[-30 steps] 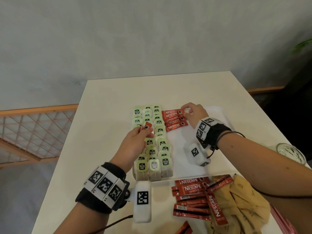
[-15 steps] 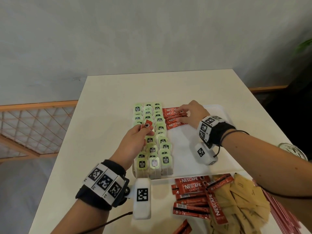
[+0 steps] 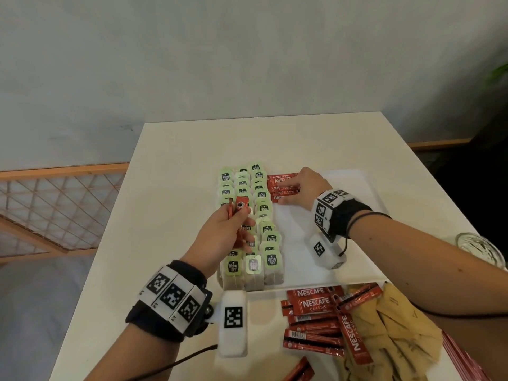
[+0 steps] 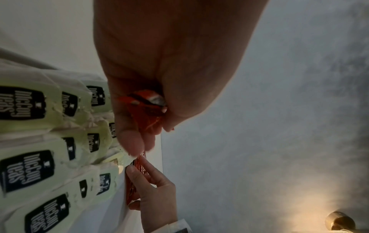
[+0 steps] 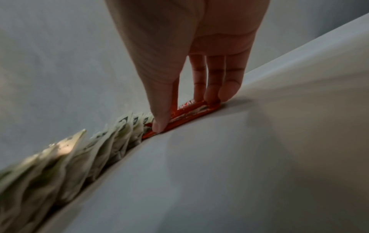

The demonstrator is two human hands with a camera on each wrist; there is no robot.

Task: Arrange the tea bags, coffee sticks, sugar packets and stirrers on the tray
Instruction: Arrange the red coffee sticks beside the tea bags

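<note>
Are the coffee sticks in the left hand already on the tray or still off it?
Off it: the left hand grips the coffee sticks in the air above the tea bags, fingers curled around them.

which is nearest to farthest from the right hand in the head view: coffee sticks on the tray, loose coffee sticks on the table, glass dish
1. Coffee sticks on the tray: under the right hand.
2. Glass dish: far right table edge.
3. Loose coffee sticks: near edge, just off the tray.
The last two are close to call.

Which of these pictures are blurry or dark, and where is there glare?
Head view: evenly lit and sharp, edges bowed by the wide lens. Left wrist view: left hand near and soft, tea bags smeared, warm glare at the lower right. Right wrist view: dim, tea bags blurred, right hand soft.
</note>
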